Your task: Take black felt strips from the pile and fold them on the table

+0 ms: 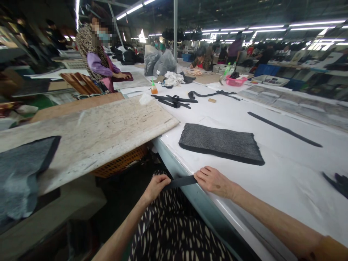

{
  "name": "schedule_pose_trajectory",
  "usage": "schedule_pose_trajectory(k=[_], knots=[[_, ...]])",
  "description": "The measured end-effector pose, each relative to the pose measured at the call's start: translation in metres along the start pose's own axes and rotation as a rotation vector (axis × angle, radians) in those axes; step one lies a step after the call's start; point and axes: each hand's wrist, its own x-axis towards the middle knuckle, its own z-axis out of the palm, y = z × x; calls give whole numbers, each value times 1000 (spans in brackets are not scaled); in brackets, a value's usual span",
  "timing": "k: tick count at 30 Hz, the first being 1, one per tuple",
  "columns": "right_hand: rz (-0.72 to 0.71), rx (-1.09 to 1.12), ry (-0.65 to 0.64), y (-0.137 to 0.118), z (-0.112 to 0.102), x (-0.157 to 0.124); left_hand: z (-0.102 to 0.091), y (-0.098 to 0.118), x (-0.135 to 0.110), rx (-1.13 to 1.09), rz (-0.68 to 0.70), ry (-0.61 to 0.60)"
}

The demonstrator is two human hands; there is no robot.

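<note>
A short black fabric strip [181, 181] is stretched between my two hands at the table's near edge. My left hand [158, 185] pinches its left end, over my patterned clothing and off the table. At the other end, my right hand [214, 181] has its fingers closed on the strip, just above the white tabletop's edge. Beyond my right hand lies a flat grey knitted fabric piece [220, 143] with a black band along its near side. A long black strip [284, 128] rests farther right. More black strips [175, 101] lie in a tangle farther back.
On my left, a worn pale board [89, 134] carries a grey fabric piece with dark edging [24, 174]. An orange basket [119, 163] sits below it. A small orange-liquid bottle [153, 87], plastic bags [160, 61] and a pink basket [236, 80] stand farther back. A co-worker [102, 54] works at back left.
</note>
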Motion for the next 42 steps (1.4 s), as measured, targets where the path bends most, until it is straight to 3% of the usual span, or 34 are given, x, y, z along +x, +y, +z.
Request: schedule_pose_trajectory(k=[10, 20, 25, 27, 31, 33, 35, 38, 40, 42], knots=[[141, -54, -9, 5, 5, -43, 0, 8, -4, 30, 21, -2], [264, -55, -61, 0, 6, -46, -5, 12, -21, 33, -12, 15], [348, 27, -9, 0, 2, -44, -5, 14, -29, -20, -28, 72], [455, 144, 46, 3, 1, -45, 2, 17, -29, -34, -24, 45], [904, 321, 158, 18, -13, -43, 23, 28, -22, -37, 2, -20], [1004, 369, 194, 24, -26, -33, 34, 37, -16, -9, 37, -23], [925, 484, 158, 22, -38, -17, 43, 47, -13, 28, 88, -1], [675, 719, -23, 0, -43, 7, 54, 57, -18, 53, 187, 14], [616, 814, -100, -20, -30, 12, 59, 58, -21, 18, 234, -33], [638, 818, -91, -30, -5, 9, 60, 53, -19, 41, 236, -81]])
